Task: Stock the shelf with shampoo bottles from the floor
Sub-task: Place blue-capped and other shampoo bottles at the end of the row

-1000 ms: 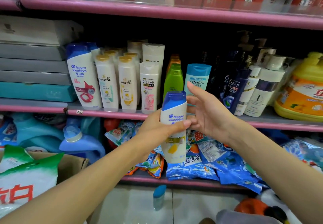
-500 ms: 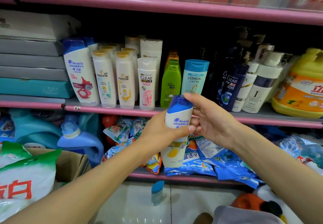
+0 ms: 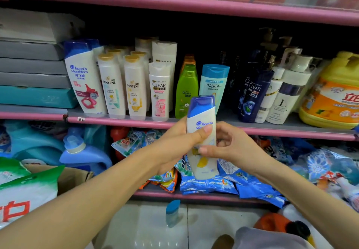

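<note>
A: Shampoo bottle (image 3: 202, 132), white body, blue cap, upright, held in front of the pink edge of the middle shelf (image 3: 116, 120), below the row already standing there. Not yet on the shelf.

B: Hands?

A: Left hand (image 3: 174, 141) wrapped round the waist of the bottle, thumb across the front label. Right hand (image 3: 231, 145) closed lightly on the opposite side, fingertips at mid-body. Both hold it.

B: Handling estimate?

A: Rigid plastic, flattened oval section, glossy label. Probably moderate weight if full; wall may give slightly under a hard squeeze. Slippery only if wet. Not fragile. Best hold is the waist across the narrow faces, as now; the cap looks a flip type, so I would not lift by it.

B: Where could it go?

A: Judgement only: beside the matching Head & Shoulders bottle (image 3: 83, 77) at the left of the row, though that spot looks full. One more small blue-capped bottle (image 3: 172, 213) stands on the floor (image 3: 136, 227).
</note>
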